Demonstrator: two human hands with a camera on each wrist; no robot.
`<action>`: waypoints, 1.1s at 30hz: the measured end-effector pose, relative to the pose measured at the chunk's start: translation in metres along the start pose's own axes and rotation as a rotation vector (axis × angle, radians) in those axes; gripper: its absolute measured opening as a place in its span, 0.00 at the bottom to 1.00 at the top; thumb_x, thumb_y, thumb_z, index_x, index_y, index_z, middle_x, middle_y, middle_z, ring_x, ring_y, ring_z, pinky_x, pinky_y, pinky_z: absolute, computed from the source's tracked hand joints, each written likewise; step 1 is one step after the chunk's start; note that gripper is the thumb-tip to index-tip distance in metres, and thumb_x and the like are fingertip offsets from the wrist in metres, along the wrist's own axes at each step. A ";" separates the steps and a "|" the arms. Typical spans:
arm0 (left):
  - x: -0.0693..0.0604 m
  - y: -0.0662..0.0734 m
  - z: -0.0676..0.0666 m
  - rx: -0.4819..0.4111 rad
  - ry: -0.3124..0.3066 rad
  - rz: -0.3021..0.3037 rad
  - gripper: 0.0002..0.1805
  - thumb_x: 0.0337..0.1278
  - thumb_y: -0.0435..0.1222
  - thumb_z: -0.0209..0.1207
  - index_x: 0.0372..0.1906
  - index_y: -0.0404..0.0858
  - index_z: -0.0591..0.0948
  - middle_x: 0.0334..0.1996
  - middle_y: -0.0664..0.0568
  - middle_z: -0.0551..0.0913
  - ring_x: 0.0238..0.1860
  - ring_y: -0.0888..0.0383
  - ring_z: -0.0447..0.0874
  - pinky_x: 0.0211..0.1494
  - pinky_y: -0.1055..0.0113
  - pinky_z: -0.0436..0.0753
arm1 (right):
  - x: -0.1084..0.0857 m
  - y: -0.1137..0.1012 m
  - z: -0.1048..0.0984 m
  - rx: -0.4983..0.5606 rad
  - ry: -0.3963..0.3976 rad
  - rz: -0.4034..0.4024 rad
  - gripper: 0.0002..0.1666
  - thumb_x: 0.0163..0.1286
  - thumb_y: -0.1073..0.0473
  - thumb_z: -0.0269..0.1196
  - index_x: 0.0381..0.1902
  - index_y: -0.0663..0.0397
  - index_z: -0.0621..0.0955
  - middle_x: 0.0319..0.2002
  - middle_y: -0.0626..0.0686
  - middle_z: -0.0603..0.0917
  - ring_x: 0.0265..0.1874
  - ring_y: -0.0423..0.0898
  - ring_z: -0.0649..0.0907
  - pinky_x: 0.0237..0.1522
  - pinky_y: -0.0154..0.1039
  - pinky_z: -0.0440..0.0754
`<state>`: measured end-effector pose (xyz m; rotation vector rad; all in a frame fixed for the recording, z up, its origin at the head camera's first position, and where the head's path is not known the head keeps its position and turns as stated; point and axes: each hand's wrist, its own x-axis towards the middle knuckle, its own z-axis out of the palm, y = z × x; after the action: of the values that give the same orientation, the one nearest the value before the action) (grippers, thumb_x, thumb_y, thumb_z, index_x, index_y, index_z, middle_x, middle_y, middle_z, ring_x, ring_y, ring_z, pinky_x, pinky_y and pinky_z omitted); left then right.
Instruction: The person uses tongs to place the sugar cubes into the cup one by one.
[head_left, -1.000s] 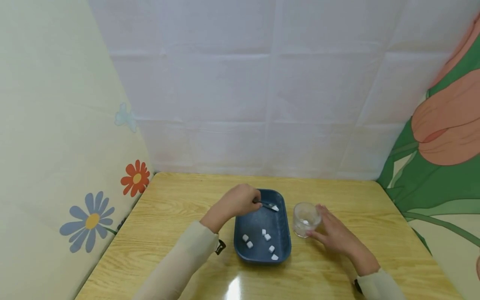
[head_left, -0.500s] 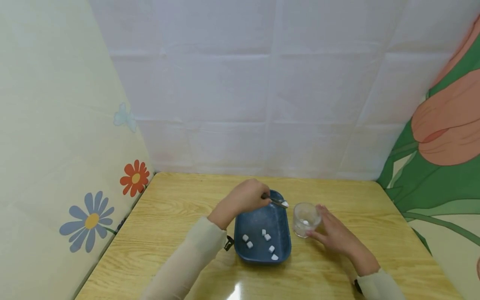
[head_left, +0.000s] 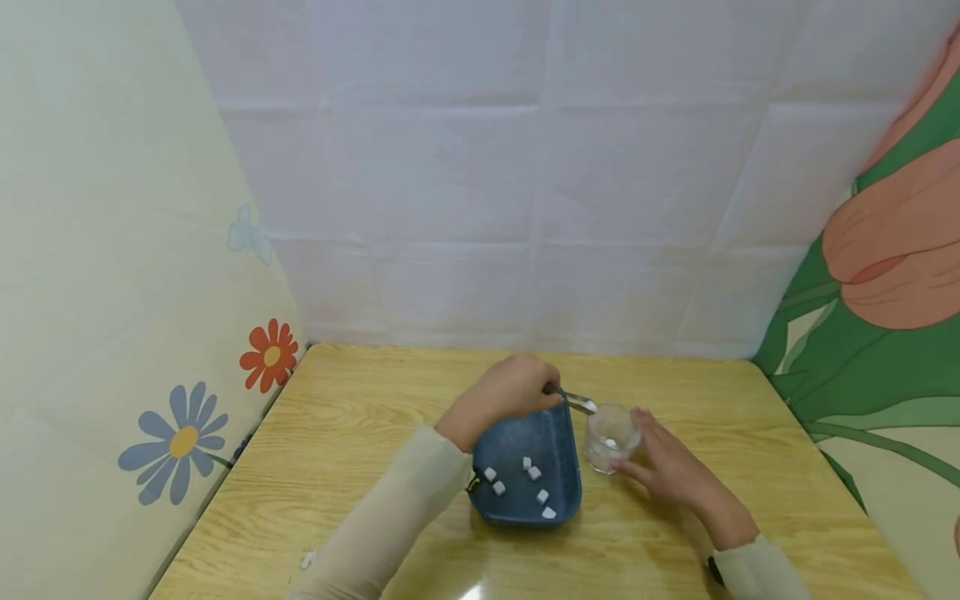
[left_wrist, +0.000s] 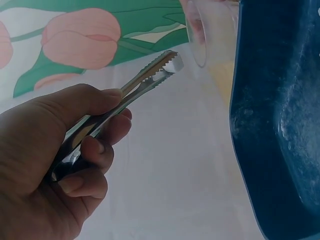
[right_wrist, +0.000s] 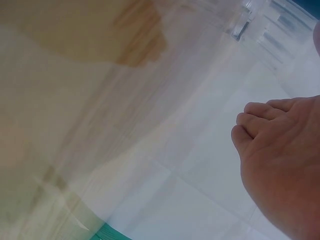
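Observation:
My left hand (head_left: pixel 517 390) pinches metal tongs (left_wrist: pixel 117 107) with serrated tips. Between those tips sits a white cube (left_wrist: pixel 175 64), close to the rim of a clear glass (head_left: pixel 609 450). My right hand (head_left: pixel 667 468) holds the glass from its right side, thumb toward the front and fingers behind. In the right wrist view only part of that hand and a bit of the glass (right_wrist: pixel 285 37) show. Inside the glass lies something small and white. The dark blue tray (head_left: pixel 531 433) stands left of the glass, partly under my left hand, with several white cubes (head_left: pixel 498 488) in it.
A wood-grain table (head_left: pixel 375 383) carries everything. Behind it hangs a white cloth (head_left: pixel 435 183); floral panels (head_left: pixel 150 250) stand at both sides. A small whitish patch (head_left: pixel 308 558) lies beside my left sleeve, too unclear to name.
My left hand has moved right, carrying the tongs and cube from over the tray's far end to the glass rim. The right hand and glass have stayed nearly still.

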<state>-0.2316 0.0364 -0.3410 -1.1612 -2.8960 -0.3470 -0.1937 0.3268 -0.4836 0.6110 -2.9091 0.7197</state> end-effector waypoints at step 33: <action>0.038 0.021 0.047 0.024 -0.099 -0.019 0.09 0.68 0.45 0.63 0.33 0.48 0.88 0.26 0.63 0.82 0.25 0.67 0.77 0.30 0.73 0.76 | -0.001 -0.002 -0.005 -0.006 -0.016 0.010 0.59 0.68 0.38 0.66 0.75 0.77 0.56 0.74 0.76 0.58 0.73 0.73 0.58 0.69 0.69 0.59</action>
<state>-0.2415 0.0866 -0.3799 -1.1806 -2.9886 -0.2607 -0.1919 0.3281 -0.4790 0.6046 -2.9303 0.7106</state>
